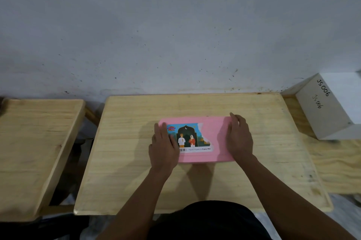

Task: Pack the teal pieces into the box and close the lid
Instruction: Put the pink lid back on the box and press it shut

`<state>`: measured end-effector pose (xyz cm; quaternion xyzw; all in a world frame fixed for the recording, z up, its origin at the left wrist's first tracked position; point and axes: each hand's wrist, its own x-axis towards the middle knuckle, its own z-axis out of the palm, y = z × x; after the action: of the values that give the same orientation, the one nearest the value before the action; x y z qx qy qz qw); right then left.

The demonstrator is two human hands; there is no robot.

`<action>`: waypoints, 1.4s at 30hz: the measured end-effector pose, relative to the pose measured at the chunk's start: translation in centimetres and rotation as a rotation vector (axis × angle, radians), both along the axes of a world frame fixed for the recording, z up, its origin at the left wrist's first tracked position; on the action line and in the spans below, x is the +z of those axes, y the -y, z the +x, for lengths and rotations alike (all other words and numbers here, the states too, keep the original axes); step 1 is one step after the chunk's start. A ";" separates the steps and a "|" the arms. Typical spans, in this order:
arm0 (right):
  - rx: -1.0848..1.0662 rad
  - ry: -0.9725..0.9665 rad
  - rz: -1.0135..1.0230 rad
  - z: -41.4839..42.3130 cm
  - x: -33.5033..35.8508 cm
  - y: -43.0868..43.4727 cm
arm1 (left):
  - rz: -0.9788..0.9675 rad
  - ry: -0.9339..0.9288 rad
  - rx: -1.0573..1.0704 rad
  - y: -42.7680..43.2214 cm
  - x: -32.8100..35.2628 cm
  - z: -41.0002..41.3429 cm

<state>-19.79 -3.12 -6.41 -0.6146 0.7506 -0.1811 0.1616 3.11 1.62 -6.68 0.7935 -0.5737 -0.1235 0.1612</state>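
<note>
Now: pink box (pixel 203 138) mid-table (pixel 273 161), lid on. Your left hand (pixel 163 148) and right hand (pixel 238 138) lie flat, fingers spread, on its ends. Press evenly both sides; no teal pieces visible.

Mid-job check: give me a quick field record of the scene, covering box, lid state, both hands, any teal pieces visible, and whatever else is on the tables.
box: pink box, near the middle of the wooden table
lid: on the box, looks closed; torn sticker on top
left hand: flat on the lid's left end
right hand: flat on the lid's right end
teal pieces: none visible
other: white box marked JS006 at right; second wooden table at left
</note>
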 end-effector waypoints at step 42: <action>-0.202 0.909 0.218 -2.2 0.2 -2.5 | 0.077 -0.672 0.414 -0.3 0.4 1.6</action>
<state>-22.03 -0.60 -6.19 -0.3765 0.6745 -0.3665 0.5187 4.69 1.88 -6.27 0.8132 -0.3119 -0.3627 0.3315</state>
